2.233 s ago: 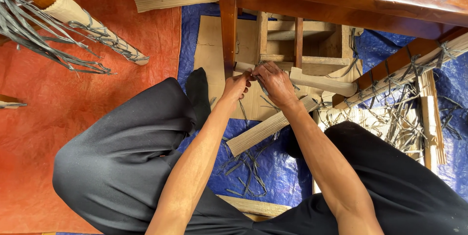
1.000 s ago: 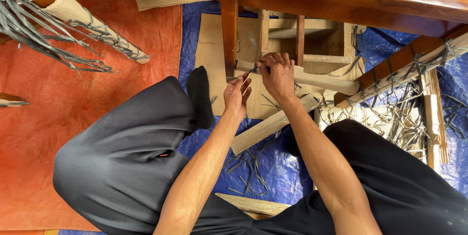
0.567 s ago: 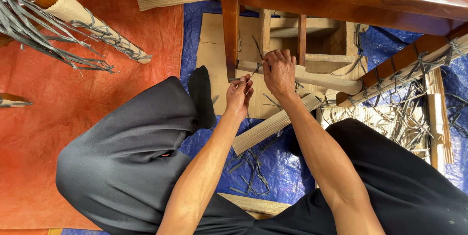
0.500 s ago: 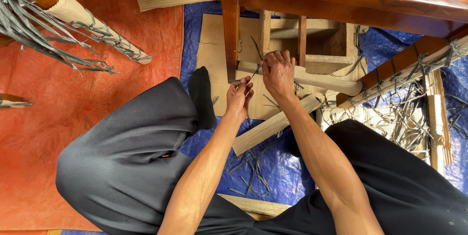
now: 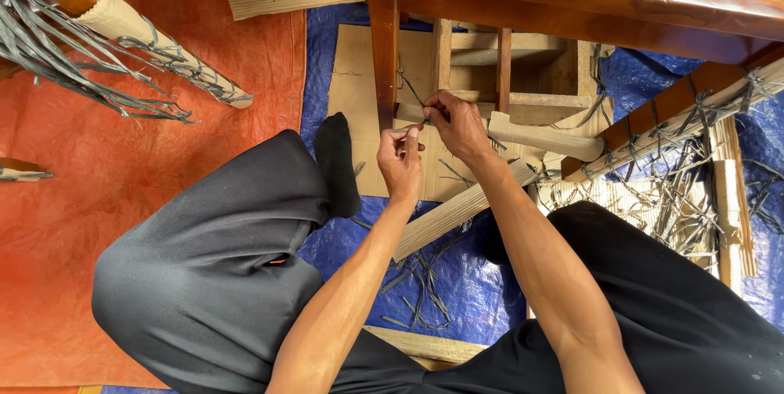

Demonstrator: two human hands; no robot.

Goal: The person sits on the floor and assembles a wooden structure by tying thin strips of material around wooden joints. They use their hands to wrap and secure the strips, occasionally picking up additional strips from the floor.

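Both hands pinch a thin strip (image 5: 415,124): left hand (image 5: 400,164) below, right hand (image 5: 459,124) above. Pull tight, keep it straight.

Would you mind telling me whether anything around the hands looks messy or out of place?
Yes: cut dark strap ends lie scattered on the blue tarp between the person's legs, and a thicker tangle sits at right. The left hand and right hand pinch a strap beside the table leg.
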